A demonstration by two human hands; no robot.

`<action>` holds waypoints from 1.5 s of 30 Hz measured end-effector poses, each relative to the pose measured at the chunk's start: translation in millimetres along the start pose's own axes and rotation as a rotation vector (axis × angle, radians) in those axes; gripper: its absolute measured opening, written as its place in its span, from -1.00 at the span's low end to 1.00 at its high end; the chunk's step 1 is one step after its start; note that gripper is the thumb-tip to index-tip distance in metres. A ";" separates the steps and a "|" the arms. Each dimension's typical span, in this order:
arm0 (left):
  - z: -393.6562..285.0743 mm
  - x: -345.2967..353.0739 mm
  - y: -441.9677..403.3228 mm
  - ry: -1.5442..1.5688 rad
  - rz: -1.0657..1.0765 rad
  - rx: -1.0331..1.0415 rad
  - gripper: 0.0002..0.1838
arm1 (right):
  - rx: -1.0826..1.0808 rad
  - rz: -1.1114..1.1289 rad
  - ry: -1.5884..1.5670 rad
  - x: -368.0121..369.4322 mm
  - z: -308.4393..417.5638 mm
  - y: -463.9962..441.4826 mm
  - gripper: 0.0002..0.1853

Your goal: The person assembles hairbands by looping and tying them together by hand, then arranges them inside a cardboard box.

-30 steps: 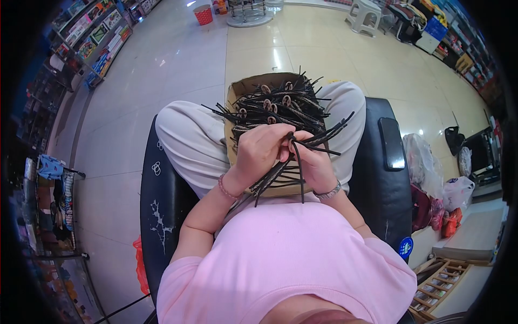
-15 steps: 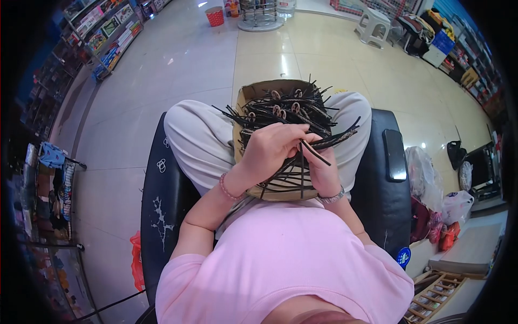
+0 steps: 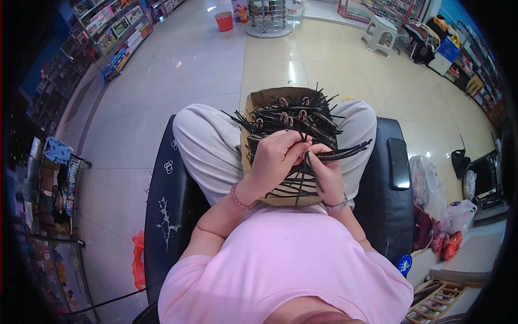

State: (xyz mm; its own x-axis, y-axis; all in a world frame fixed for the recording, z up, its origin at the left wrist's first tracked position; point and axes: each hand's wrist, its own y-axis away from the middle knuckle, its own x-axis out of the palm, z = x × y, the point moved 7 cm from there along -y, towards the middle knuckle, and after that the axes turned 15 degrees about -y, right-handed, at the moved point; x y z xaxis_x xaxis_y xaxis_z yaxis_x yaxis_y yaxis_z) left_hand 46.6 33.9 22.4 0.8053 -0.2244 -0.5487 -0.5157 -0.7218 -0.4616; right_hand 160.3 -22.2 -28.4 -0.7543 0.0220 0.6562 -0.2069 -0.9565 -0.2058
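Note:
A cardboard box (image 3: 263,97) rests in my lap, filled with bundles of thin black cords (image 3: 270,116) that carry small brownish loops. Above its near half, my left hand (image 3: 274,161) pinches black strands between thumb and fingers. Close against it, my right hand (image 3: 327,173) grips a bunch of black cords (image 3: 350,150) whose ends stick out to the right. A few strands hang down between the two hands. The exact spot where the fingertips meet the strands is partly hidden.
A phone (image 3: 399,164) lies on the black seat (image 3: 386,216) to my right. Plastic bags (image 3: 429,183) stand beyond it. Ahead on the tiled floor are a white stool (image 3: 380,35), a red cup-shaped bin (image 3: 223,21) and a round wire rack (image 3: 268,27). Stocked shelves (image 3: 121,38) line the left.
My fingertips have drawn closer together on the strands. The light-edged strand that pointed down over my right hand no longer shows there. The whole view has shifted slightly.

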 end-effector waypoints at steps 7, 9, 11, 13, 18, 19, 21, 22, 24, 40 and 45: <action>-33.9 -14.6 1.6 -0.233 -0.301 0.362 -0.81 | -0.063 -0.112 0.001 0.5 0.5 0.2 -0.88; -38.3 -13.6 5.9 -0.294 -0.323 0.398 -0.80 | -0.101 -0.122 0.026 5.7 7.9 -1.2 -0.87; -41.6 -14.1 5.9 -0.341 -0.339 0.408 -0.81 | -0.121 -0.136 0.044 5.3 11.7 -1.4 -0.86; -38.3 -16.8 5.5 -0.342 -0.331 0.394 -0.82 | -0.057 -0.057 0.060 7.3 9.9 -2.6 -0.84; 23.5 4.7 -5.9 0.438 0.014 -0.202 -0.87 | -0.006 0.014 0.055 5.3 4.3 -2.9 -0.81; 30.6 12.2 -4.6 0.639 0.082 -0.300 -0.88 | -0.011 0.020 0.046 5.3 3.4 -3.4 -0.81; 35.1 16.9 -0.8 0.839 0.153 -0.399 -0.89 | -0.018 0.025 0.036 5.8 3.2 -3.7 -0.81; 33.6 5.1 -2.0 0.640 0.079 -0.326 -0.91 | -0.019 0.000 0.039 4.6 4.0 -3.5 -0.82; 23.4 -16.2 -4.0 0.244 -0.062 -0.172 -0.95 | -0.027 -0.052 0.046 1.5 7.0 -3.5 -0.83; 36.3 10.6 -11.6 0.444 0.008 -0.255 -0.87 | 0.084 -0.129 -0.062 -19.1 0.3 -11.6 -0.84; 30.6 39.6 16.1 0.598 0.706 -0.405 -0.81 | 0.133 -0.113 -0.139 -26.0 5.6 -14.2 -0.80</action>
State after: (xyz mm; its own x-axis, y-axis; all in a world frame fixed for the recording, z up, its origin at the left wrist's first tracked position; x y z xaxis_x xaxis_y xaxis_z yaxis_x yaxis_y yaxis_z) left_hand 61.2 33.4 -28.1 0.4258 -0.8976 -0.1143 -0.8826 -0.4398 0.1661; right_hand 186.3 -10.8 -38.5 -0.6359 0.0997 0.7653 -0.1941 -0.9804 -0.0335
